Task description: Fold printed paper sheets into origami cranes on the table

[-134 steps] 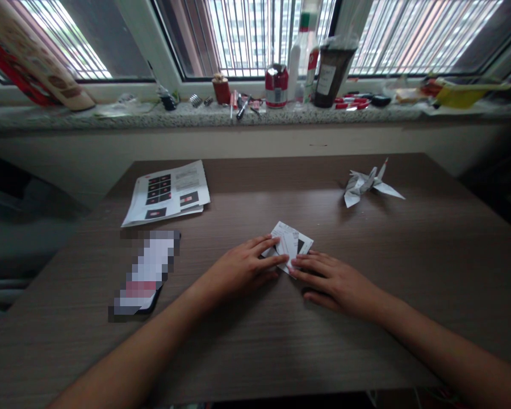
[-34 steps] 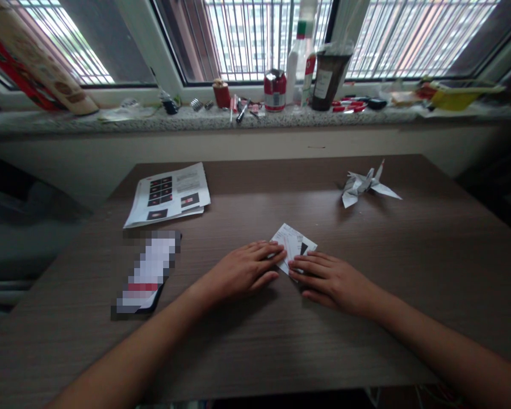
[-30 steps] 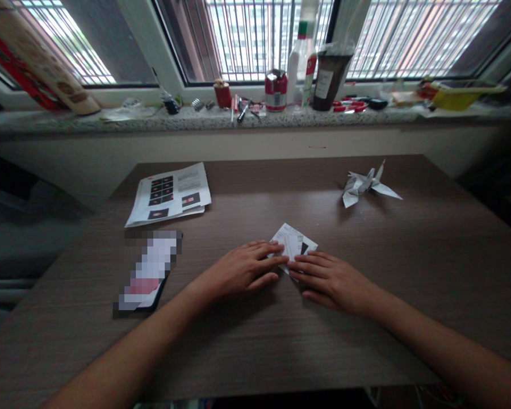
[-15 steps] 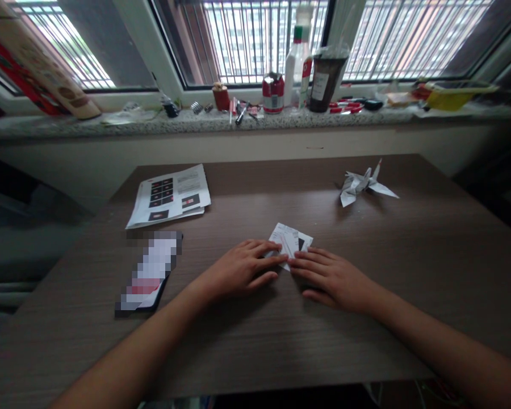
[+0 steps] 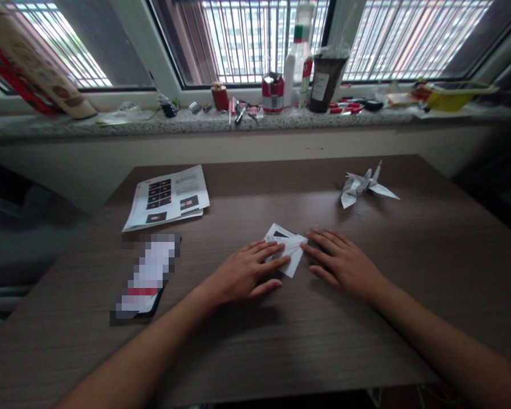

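Observation:
A small folded piece of printed paper [image 5: 290, 250] lies on the brown wooden table [image 5: 255, 335]. My left hand [image 5: 247, 271] lies flat with its fingers stretched out, and their tips press on the paper's left part. My right hand [image 5: 339, 261] rests open on the table just right of the paper, its fingertips at the paper's right edge. A finished paper crane [image 5: 364, 184] stands farther back on the right.
A printed leaflet [image 5: 168, 197] lies at the back left, and a phone [image 5: 147, 277] lies left of my left forearm. The stone windowsill [image 5: 111, 122] behind holds a red can [image 5: 272, 92], bottles, a dark cup [image 5: 327, 78] and small tools.
My right hand has come off the paper and shifted right, fingers spread on the table. The paper has turned and slid a little left under my left fingers.

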Action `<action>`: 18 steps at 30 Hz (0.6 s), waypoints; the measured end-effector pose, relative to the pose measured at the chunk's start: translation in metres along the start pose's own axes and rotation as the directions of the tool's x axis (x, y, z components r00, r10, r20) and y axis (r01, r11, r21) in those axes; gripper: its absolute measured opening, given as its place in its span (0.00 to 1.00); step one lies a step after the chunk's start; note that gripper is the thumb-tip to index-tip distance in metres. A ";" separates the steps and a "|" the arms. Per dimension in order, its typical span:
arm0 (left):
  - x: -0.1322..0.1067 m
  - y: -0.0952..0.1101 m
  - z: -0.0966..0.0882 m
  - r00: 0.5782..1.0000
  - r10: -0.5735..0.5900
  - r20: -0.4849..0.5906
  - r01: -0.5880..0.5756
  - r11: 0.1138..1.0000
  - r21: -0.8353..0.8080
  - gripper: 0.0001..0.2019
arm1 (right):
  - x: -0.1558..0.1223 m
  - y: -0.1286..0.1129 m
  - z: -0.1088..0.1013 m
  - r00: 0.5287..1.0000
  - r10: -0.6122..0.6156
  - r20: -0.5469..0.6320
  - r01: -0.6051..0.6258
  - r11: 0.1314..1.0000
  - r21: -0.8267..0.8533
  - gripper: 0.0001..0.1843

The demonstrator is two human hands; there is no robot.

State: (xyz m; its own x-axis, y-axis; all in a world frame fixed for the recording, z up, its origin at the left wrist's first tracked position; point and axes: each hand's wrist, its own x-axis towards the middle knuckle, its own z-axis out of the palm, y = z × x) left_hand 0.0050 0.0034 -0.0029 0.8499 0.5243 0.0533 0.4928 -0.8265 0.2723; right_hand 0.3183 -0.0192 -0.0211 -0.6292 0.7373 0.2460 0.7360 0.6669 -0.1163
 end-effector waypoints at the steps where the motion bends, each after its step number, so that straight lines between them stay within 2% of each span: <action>1: 0.000 0.001 0.000 1.000 -0.008 0.014 0.008 1.000 0.001 0.29 | 0.001 0.001 0.001 1.000 0.017 0.003 -0.017 1.000 -0.006 0.28; 4: 0.001 0.005 0.002 1.000 -0.024 0.017 0.023 1.000 0.018 0.32 | 0.004 0.005 0.004 0.998 0.062 0.001 -0.062 0.998 0.008 0.28; 8: 0.003 0.015 0.008 0.999 -0.034 -0.032 0.035 0.999 0.040 0.33 | 0.008 0.007 0.007 0.994 0.104 -0.025 -0.100 0.988 0.120 0.24; 13: 0.006 0.028 0.013 0.996 -0.085 -0.036 0.087 0.994 0.062 0.35 | 0.018 0.003 0.006 0.977 0.188 -0.102 -0.141 0.923 0.357 0.11; 18: 0.008 0.034 0.013 0.992 -0.109 -0.062 0.112 0.993 0.044 0.37 | 0.035 0.008 0.011 0.966 0.226 -0.124 -0.164 0.911 0.377 0.05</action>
State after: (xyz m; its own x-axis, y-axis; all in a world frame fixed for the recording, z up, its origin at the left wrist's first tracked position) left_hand 0.0310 -0.0234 -0.0059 0.7778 0.6230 0.0826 0.5925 -0.7708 0.2342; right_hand 0.2996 0.0135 -0.0238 -0.4109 0.8496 0.3308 0.6800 0.5272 -0.5096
